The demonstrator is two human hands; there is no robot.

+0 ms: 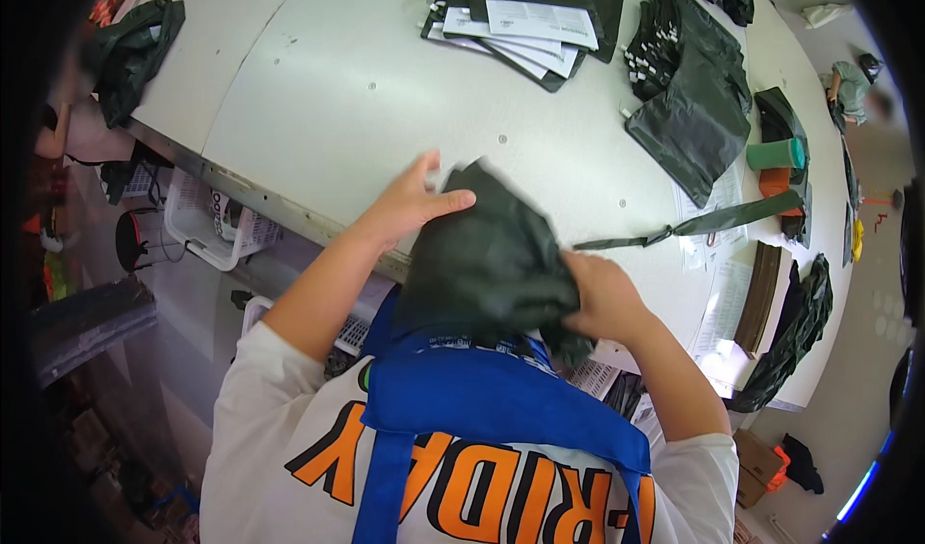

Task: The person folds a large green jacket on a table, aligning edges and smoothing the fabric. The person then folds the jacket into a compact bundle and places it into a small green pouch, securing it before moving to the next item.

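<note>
Handling dark green fabric (487, 260).
Gripping with right hand (609, 295) at four o'clock, touching with left hand (409, 202) at ten; surrounded by papers (540, 26) at one, dark pouches (692, 120) at two, white basket (198, 224) at nine.

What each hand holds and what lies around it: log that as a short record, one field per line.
Left grip: bare, thumb over the upper left of the dark cloth; whether it grasps is unclear
Right grip: bare, holding the cloth's right edge
Cloth: dark green, bunched, close to the blue apron
Table: white, beyond the apron
Far side of table: white papers on dark sheets; dark pouches to their right
Right side of table: dark strap, green cylinder
Below table edge, left: white basket
</note>
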